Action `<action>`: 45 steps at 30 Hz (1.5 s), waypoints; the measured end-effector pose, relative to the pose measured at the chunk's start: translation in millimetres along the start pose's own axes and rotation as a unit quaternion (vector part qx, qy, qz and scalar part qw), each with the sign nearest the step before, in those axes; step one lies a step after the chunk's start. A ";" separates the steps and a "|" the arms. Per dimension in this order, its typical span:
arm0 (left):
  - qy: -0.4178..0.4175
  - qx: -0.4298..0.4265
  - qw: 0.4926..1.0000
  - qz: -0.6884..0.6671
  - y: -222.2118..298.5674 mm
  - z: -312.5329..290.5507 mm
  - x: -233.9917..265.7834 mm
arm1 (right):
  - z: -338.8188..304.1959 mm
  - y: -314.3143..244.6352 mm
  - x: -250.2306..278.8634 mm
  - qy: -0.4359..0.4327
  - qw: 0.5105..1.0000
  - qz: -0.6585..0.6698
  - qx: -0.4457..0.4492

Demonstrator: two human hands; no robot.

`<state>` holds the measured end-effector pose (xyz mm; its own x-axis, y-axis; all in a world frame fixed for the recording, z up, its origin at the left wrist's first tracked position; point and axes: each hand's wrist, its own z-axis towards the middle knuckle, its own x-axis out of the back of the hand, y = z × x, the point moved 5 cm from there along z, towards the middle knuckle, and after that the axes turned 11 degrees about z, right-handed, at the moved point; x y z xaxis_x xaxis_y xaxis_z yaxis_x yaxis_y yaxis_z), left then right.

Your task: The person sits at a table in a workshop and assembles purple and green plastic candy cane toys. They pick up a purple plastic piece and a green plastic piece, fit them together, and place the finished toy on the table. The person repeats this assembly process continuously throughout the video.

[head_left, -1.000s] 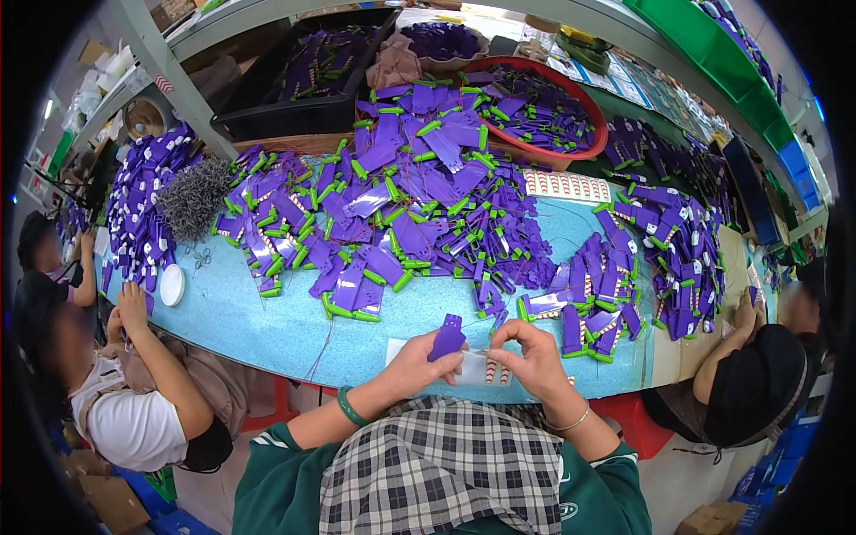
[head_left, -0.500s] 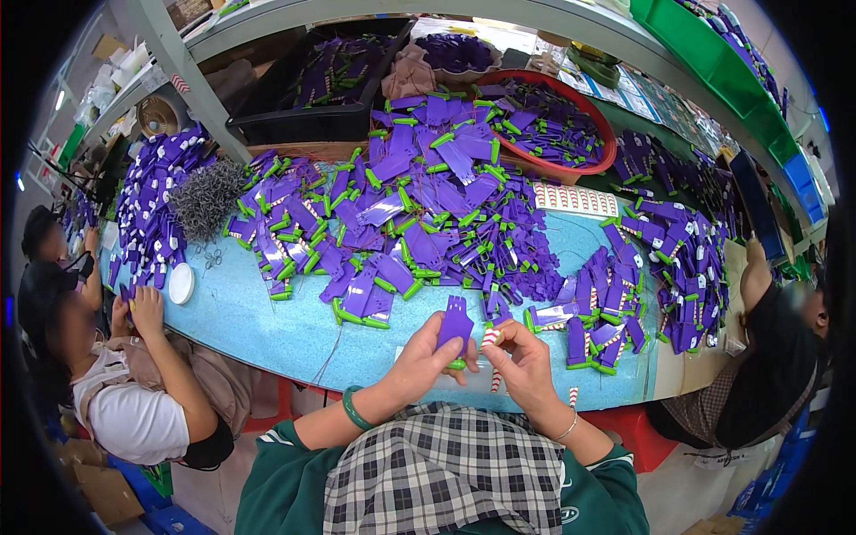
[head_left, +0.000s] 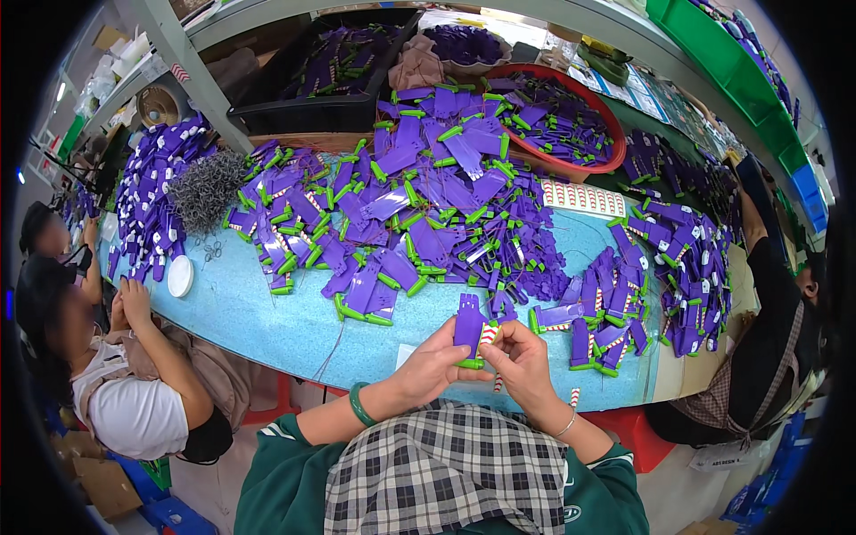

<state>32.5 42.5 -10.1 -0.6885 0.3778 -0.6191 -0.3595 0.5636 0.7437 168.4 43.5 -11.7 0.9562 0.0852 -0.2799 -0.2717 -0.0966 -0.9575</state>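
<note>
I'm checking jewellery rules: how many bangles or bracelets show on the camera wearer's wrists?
2: a green bangle on the left wrist and a thin pale bracelet on the right; the sleeves could hide more.

hands hold purple piece, striped sticker | beyond: purple-green pile

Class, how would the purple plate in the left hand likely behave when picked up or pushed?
The purple plate seems stiff: its upper end projects past the left hand without sagging. It is probably light, as it looks thin. Laid flat, it would likely slide rather than roll, given its broad face.
</note>
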 end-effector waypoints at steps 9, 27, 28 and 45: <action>-0.003 0.006 1.000 0.013 0.4 1.3 -1.5 | -1.3 3.8 1.0 0.006 1.000 0.018 0.013; -0.005 -0.032 0.985 0.171 -5.8 -0.4 -5.4 | -7.7 -20.4 2.2 0.031 0.962 -0.201 0.182; -0.013 -0.032 0.986 0.164 -6.2 -0.9 -6.5 | -8.6 -27.6 -0.8 0.025 0.942 -0.241 0.233; -0.247 0.139 0.957 -0.068 -46.9 4.7 -17.8 | 0.7 -12.7 -12.3 -0.155 0.985 -0.075 0.023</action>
<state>64.5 12.8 -35.2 -0.2403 0.5496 -0.8001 -0.1965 0.7796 0.5946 160.0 44.4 3.9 0.9092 0.3939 -0.1350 -0.1408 -0.0144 -0.9899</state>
